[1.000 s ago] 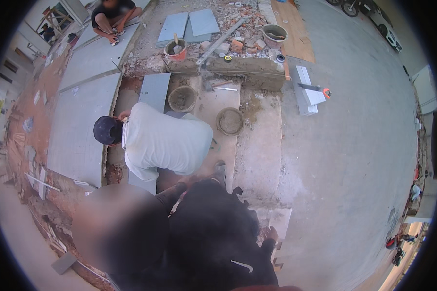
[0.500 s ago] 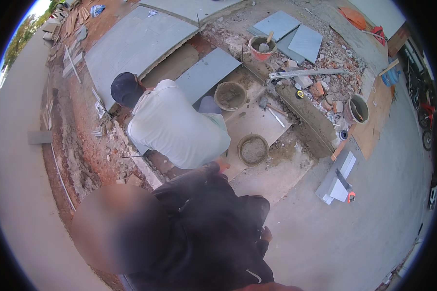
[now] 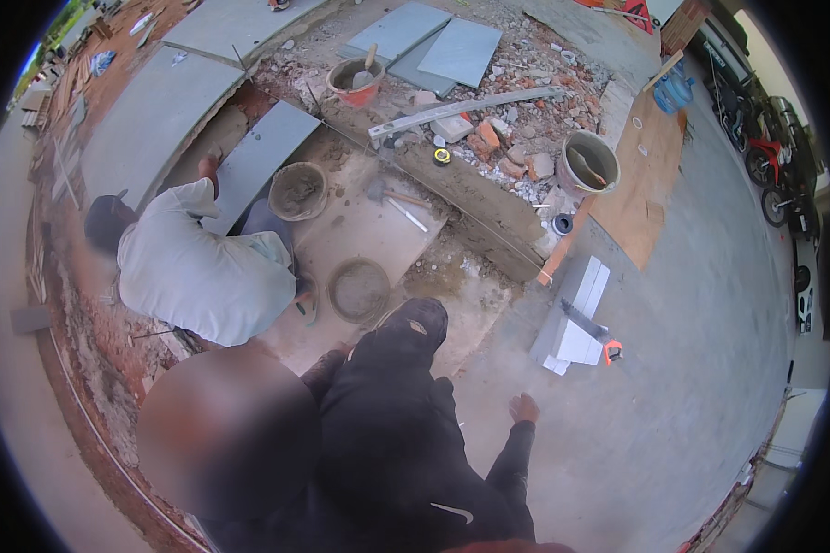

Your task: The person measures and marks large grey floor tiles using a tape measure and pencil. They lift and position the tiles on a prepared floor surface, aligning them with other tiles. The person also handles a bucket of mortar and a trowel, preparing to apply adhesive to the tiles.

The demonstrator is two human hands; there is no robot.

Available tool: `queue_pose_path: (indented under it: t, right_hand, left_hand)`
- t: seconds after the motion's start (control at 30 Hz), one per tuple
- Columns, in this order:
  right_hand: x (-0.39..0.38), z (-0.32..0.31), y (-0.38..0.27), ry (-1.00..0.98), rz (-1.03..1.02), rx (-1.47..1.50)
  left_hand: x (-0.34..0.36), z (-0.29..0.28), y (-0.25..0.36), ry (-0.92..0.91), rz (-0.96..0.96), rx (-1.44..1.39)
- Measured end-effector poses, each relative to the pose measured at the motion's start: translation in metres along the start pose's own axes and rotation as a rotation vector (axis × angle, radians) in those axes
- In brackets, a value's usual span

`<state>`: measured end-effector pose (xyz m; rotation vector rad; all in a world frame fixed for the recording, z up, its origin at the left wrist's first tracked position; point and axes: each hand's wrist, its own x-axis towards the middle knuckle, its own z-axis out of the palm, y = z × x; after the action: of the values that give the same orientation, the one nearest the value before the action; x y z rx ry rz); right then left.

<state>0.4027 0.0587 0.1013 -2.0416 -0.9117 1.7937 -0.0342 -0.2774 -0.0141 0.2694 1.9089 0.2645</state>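
My right hand (image 3: 524,407) is out over the grey concrete floor (image 3: 673,415), at the end of a black sleeve. Its fingers look loosely extended, with nothing seen in them. My left hand (image 3: 344,349) shows only partly beside my dark-clothed knee (image 3: 417,323); its fingers are too hidden to read. Just beyond it stands a round basin (image 3: 359,289) of grey mortar. A second mortar bucket (image 3: 298,191) is farther off. At left a co-worker (image 3: 207,263) in a pale shirt crouches, one hand (image 3: 209,166) by a grey slab (image 3: 263,161).
White blocks (image 3: 572,313) with an orange-handled handsaw (image 3: 611,350) lie at right. A mortar-covered ledge (image 3: 470,212) crosses the middle, with a tape measure (image 3: 442,157) and a long level (image 3: 461,112) near it. Beyond are rubble (image 3: 526,92), buckets (image 3: 584,164) and slabs (image 3: 461,51).
The view has swung, shifting the scene leftward. My right hand has come out from my side over the floor. My left hand is now lower and more hidden; the co-worker's far hand now shows.
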Motion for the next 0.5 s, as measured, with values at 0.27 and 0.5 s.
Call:
queue_pose_path:
  t: [0.27, 0.5]
  right_hand:
    - [0.024, 0.148, -0.145, -0.389, -0.334, -0.245]
    - [0.006, 0.323, -0.325, -0.756, -0.524, -0.289]
  left_hand:
    - [0.022, -0.099, 0.265, 0.356, 0.383, -0.661]
    - [0.020, -0.128, 0.466, 0.188, 0.564, -0.793]
